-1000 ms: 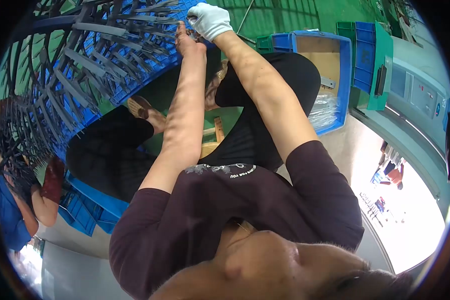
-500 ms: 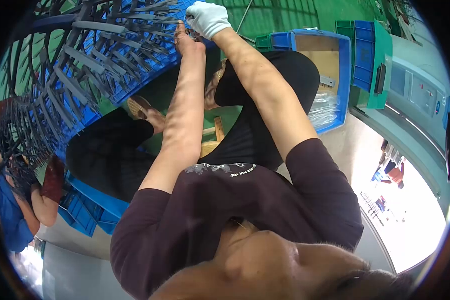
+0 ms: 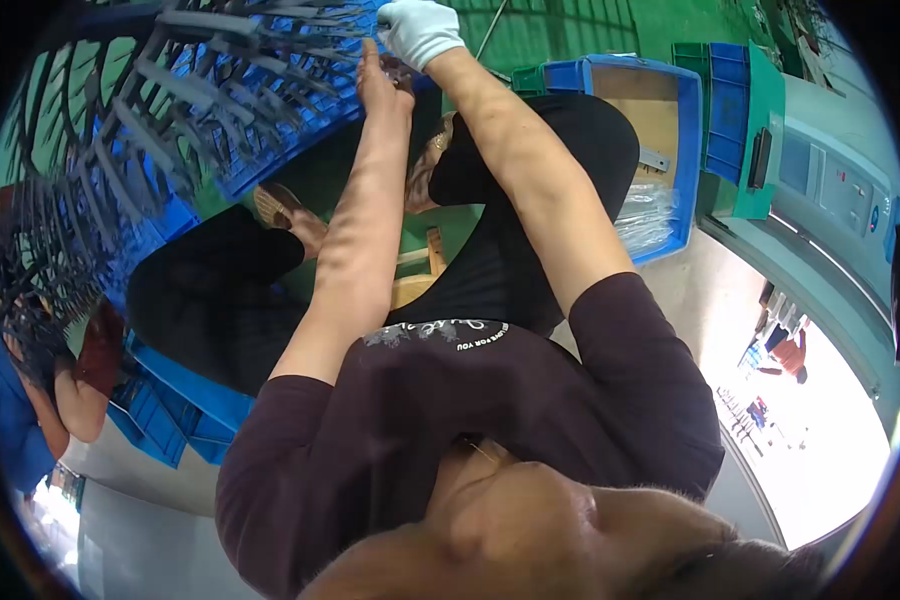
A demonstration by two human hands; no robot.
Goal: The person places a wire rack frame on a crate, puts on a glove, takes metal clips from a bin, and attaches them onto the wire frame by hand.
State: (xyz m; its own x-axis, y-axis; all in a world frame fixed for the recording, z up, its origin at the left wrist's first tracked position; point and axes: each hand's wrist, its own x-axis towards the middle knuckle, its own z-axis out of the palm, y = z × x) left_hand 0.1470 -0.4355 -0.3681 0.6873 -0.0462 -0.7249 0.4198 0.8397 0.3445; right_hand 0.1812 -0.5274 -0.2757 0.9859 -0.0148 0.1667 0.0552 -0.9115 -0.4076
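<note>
My right hand (image 3: 418,32), in a white glove, is at the top centre, its fingers curled together. What lies in its fingers is too small to make out. Just below and left of it, my bare left hand (image 3: 382,82) points upward with one digit straight. Its other fingers bend toward a small dark, shiny thing that I cannot name. Close by on the left hang many dark grey strips (image 3: 175,90) on a dark rack, their tips reaching toward both hands. Behind the strips shows a blue crate (image 3: 260,170).
At right, a blue bin (image 3: 692,150) holds clear plastic bags (image 3: 645,215). Beyond it are blue and green crates (image 3: 727,110) and a pale machine (image 3: 840,190). A wooden stool (image 3: 410,290) shows between my legs. Another person's arm (image 3: 82,405) is at left, near blue crates (image 3: 150,420).
My left hand has turned slightly, and its fingers have shifted a little to the right. The glove has barely moved. The grey strips have shifted in view and look more blurred.
</note>
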